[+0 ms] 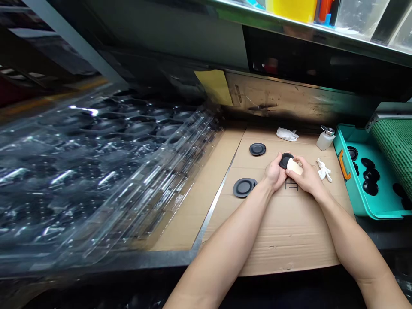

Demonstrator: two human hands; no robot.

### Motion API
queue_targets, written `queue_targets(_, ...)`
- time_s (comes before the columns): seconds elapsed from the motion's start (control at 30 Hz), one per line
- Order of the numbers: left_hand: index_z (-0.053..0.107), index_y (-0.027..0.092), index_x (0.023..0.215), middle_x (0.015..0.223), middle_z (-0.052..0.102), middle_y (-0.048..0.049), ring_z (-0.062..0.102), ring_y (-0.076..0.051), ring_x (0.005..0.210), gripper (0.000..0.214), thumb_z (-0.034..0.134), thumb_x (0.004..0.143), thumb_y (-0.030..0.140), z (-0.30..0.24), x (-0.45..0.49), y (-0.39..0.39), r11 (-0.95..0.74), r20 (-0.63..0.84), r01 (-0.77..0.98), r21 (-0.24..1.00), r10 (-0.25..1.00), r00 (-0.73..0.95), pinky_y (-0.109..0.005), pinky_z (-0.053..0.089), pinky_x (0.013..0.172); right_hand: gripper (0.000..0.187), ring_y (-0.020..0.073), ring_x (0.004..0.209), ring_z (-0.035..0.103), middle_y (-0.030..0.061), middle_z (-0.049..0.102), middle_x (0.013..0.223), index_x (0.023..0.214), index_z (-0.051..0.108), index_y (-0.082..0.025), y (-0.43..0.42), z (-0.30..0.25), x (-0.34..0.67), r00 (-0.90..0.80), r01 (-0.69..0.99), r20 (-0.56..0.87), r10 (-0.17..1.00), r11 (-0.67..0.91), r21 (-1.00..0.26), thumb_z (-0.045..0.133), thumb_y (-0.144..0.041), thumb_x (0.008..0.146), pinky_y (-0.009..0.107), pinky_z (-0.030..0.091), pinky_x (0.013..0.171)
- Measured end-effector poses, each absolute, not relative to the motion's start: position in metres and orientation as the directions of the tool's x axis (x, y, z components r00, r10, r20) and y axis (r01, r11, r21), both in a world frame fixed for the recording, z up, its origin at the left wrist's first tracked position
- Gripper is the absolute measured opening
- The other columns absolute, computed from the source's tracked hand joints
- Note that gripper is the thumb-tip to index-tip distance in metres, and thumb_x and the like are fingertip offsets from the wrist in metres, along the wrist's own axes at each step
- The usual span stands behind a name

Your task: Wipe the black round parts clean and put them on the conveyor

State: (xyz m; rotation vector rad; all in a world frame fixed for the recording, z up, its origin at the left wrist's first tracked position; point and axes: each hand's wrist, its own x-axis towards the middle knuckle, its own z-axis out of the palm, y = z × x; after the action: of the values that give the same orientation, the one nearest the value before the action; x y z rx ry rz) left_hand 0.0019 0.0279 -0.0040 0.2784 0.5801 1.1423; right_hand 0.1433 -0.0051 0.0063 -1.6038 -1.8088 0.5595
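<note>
The left hand [275, 172] holds a round black rubber disc [286, 161] above a big cardboard sheet [289, 231], and its fingers [279, 159] are clamped on the edge of the disc. The right hand [305, 176] is right beside it. Its fingers [298, 162] are pinched together on a pale soft pad [295, 167], and the pad touches the disc. The hands hide much of the disc, so its far side cannot be seen. The cardboard lies on a dark desk [106, 258]. Two more black discs rest on the cardboard: a round one [257, 149] ahead of the hands and a wider one with a squarish rim [243, 187] near the left hand. Close by are a crumpled white cloth [287, 134], a small white bottle with a metal top [325, 139], and a twisted white rag [323, 169] near the right hand. A black printed mark [291, 184] on the cardboard is partly under the hands, and it cannot be read. To the right, a teal tray [350, 180] with an orange handle [344, 165] holds more black discs [370, 175], and a green mat [394, 146] covers part of it. On the left, a pile of clear plastic trays [96, 171] with round hollows is too blurry to make out well. High up, a shelf [322, 32] holds a yellow box [291, 6], cut off by the top of the view.
</note>
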Motion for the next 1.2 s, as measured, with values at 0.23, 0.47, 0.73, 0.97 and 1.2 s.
queue_targets(0.23, 0.066, 0.013, 0.114, 0.107, 0.075, -0.0141, 0.073, -0.026, 0.109, 0.036, 0.039, 0.109, 0.035, -0.012, 0.007, 0.028, 0.381, -0.223, -0.743, 0.551, 0.924, 0.309, -0.046, 0.054, 0.106, 0.039, 0.0191, 0.081, 0.067, 0.0049, 0.075, 0.091, 0.106, 0.073, -0.018, 0.006, 0.0, 0.133, 0.062, 0.397, 0.196, 0.979, 0.156, -0.904, 0.067, -0.051, 0.086, 0.03, 0.053, 0.074)
queue_targets(0.47, 0.069, 0.012, 0.105, 0.104, 0.075, -0.0149, 0.073, -0.028, 0.109, 0.036, 0.044, 0.108, 0.037, -0.014, 0.005, 0.028, 0.423, -0.272, -0.732, 0.533, 0.906, 0.326, -0.047, 0.054, 0.106, 0.029, 0.0167, 0.072, 0.067, 0.0024, 0.075, 0.081, 0.094, 0.077, -0.017, 0.013, 0.009, 0.145, -0.144, 0.374, -0.019, 0.989, 0.037, -0.927, 0.073, -0.041, 0.078, 0.026, 0.05, 0.065)
queue_targets(0.73, 0.067, 0.012, 0.102, 0.102, 0.076, -0.0146, 0.073, -0.025, 0.108, 0.035, 0.04, 0.11, 0.034, -0.018, 0.013, 0.032, 0.359, -0.3, -0.754, 0.55, 0.927, 0.224, -0.045, 0.057, 0.102, 0.023, 0.0211, 0.092, 0.073, 0.0026, 0.08, 0.096, 0.102, 0.081, -0.024, 0.016, 0.022, 0.145, 0.022, 0.731, 0.26, 0.965, 0.162, -0.663, 0.066, -0.037, 0.09, 0.031, 0.053, 0.087)
queue_targets(0.97, 0.068, 0.012, 0.103, 0.101, 0.077, -0.0146, 0.074, -0.025, 0.108, 0.033, 0.043, 0.109, 0.032, -0.02, 0.013, 0.03, 0.382, -0.297, -0.75, 0.541, 0.92, 0.254, -0.047, 0.057, 0.102, 0.028, 0.0214, 0.09, 0.073, 0.0026, 0.08, 0.101, 0.112, 0.078, -0.026, 0.015, 0.019, 0.152, 0.002, 0.803, 0.179, 0.984, 0.105, -0.587, 0.061, -0.043, 0.096, 0.029, 0.051, 0.079)
queue_targets(1.2, 0.07, 0.011, 0.099, 0.101, 0.078, -0.0144, 0.073, -0.023, 0.112, 0.04, 0.037, 0.11, 0.03, -0.016, 0.013, 0.029, 0.382, -0.307, -0.761, 0.524, 0.918, 0.25, -0.04, 0.055, 0.106, 0.042, 0.0226, 0.095, 0.072, 0.0073, 0.077, 0.116, 0.14, 0.062, -0.029, 0.006, 0.004, 0.118, 0.038, 0.972, 0.3, 0.953, 0.034, -0.231, 0.038, -0.046, 0.11, 0.028, 0.044, 0.077)
